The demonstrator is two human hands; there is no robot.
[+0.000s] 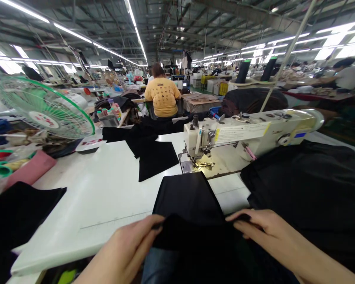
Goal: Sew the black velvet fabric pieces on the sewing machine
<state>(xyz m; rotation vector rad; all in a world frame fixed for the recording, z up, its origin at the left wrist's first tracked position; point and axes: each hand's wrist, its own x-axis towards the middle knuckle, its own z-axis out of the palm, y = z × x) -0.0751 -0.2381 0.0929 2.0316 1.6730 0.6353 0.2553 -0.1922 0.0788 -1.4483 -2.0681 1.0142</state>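
Note:
A black fabric piece (189,201) lies on the white table (106,197), reaching from the near edge up to the sewing machine (239,136). My left hand (130,244) pinches the near left edge of this fabric, fingers closed. Pinching the near right edge is my right hand (263,228), fingers also closed on the cloth. The far end of the piece sits just in front of the machine's needle area (201,161).
A pile of black cloth (307,189) lies right of the machine. More black pieces (154,156) lie behind, and another (20,209) at the left. A green fan (44,106) stands far left. A person in a yellow shirt (162,94) sits ahead.

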